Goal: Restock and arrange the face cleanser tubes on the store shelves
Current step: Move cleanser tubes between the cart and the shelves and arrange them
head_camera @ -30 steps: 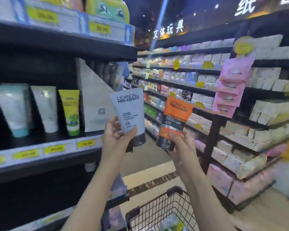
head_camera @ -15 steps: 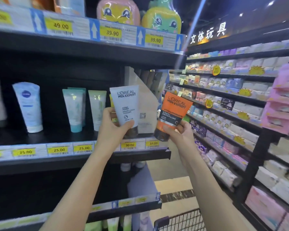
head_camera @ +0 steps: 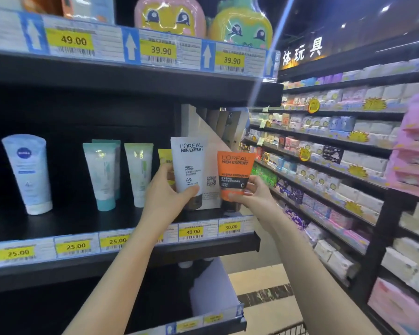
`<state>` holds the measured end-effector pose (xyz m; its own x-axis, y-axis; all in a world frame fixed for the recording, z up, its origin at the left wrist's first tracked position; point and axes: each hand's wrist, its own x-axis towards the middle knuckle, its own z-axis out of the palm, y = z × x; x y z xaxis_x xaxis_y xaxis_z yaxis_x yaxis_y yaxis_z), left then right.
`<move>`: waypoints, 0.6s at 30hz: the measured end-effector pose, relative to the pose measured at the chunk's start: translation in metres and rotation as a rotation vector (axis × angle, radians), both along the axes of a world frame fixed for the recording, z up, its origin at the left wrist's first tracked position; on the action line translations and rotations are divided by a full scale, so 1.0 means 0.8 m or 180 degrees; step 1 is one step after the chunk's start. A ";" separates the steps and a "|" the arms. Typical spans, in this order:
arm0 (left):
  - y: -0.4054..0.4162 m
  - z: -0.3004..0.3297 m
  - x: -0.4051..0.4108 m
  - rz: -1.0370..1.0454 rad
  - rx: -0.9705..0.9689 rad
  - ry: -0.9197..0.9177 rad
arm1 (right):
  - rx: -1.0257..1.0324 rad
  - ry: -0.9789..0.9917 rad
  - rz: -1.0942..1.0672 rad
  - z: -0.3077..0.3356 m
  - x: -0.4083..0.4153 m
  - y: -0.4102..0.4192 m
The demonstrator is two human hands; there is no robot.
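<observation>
Above shelf edge point(head_camera: 203, 247) | left hand point(head_camera: 166, 197) grips white tube point(head_camera: 189, 163) | right hand point(head_camera: 254, 195) grips orange tube point(head_camera: 235, 170)

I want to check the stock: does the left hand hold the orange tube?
No, the left hand grips the white tube; the orange tube is in the right hand.

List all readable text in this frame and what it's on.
"L'OREAL MEN EXPERT HYDRA POWER": white tube, left hand.
"L'OREAL MEN EXPERT": orange tube, right hand; line below blurred.
"49.00", "39.90", "39.90": upper shelf tags.
"25.00" x3, "30.00" x2: middle shelf tags.
"体玩具": aisle sign.
Blue-logo tube, barcodes, small print: unreadable.
</observation>
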<state>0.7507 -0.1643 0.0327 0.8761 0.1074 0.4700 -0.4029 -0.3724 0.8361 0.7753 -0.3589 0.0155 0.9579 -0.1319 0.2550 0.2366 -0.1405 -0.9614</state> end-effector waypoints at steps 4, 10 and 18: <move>0.001 -0.006 0.004 0.0074 0.0009 0.0024 | 0.0048 0.0186 0.0150 -0.004 0.013 -0.003; -0.002 -0.009 0.005 0.0157 0.0113 0.0070 | -0.0050 0.0256 0.0213 -0.008 0.023 -0.008; -0.001 -0.010 0.004 0.0164 0.0100 0.0087 | -0.0158 0.0287 0.0143 -0.018 0.027 -0.013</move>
